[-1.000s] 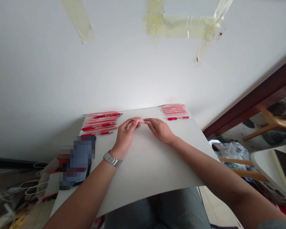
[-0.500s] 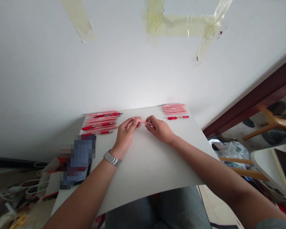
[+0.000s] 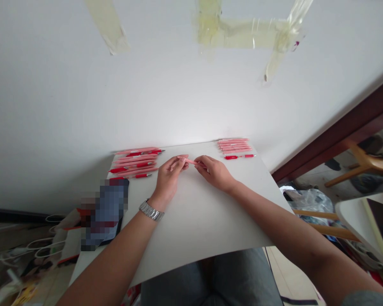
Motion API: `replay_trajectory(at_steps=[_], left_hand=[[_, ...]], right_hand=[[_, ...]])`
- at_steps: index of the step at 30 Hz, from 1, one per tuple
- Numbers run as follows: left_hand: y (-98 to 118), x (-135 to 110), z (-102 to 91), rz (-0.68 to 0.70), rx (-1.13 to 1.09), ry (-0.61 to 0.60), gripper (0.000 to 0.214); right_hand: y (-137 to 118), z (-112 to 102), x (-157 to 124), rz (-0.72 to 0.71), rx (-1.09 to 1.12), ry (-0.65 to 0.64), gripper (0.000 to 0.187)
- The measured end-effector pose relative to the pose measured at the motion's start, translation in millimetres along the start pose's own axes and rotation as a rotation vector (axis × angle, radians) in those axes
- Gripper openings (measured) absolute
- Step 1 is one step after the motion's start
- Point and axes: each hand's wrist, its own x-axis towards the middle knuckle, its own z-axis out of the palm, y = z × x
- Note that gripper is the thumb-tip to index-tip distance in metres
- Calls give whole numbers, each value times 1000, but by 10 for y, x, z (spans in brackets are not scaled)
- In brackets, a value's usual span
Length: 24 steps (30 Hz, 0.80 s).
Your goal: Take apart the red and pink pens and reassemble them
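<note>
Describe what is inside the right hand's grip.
One end of a pink pen enters the right hand; the fingers cover part of that end, so the tip cannot be made out.

- pink pen [image 3: 190,161]: partly hid. by L hand [image 3: 168,174] & R hand [image 3: 215,173]
- pen row [image 3: 234,148], R side: label too sm. to read
- item [image 3: 107,208] at L: pixelated, can't ID
- wall tape [image 3: 107,23]: cut, top edge
- wooden seat [image 3: 375,163]: cut, R edge
</note>
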Motion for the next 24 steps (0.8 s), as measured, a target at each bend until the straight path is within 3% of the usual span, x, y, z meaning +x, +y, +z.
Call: replay_trajectory(at_steps=[15,24], left_hand=[[26,-24,32,45,71,46,37],[51,-20,26,55,33,71,38]], right_hand=[[-2,3,-16,30,33,-65,8],[-1,8,-29,45,63,-24,20]])
